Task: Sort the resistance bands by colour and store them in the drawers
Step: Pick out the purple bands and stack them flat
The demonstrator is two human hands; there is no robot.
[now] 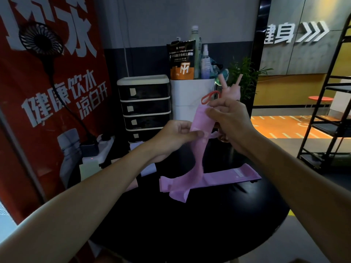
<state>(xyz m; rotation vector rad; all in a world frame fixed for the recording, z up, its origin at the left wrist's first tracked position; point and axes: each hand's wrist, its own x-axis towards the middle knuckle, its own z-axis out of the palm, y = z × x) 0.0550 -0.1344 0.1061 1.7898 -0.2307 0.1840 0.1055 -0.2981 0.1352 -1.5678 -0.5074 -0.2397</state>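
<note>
One pink band (pixel 199 122) pinched: left hand (pixel 173 136), right hand (pixel 232 123).

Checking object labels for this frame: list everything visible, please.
Table: 1, black, round, underneath
Held band: 1, pink, hanging above table
Flat band: 1, pink, lying on table
Loop: 1, red, above held band's top
White box: 1, white, back centre
Drawer unit: 1, black with white frame, left of white box
Pouch: 1, black and orange, on white box
Bottles: 2, pale, behind pouch
Fan: 1, black, upper left
Banner: 1, red, left
Plant: 1, green, back right
Rack: 1, black, far right
Left hand: 1, pinches held band midway
Right hand: 1, pinches its top
</note>
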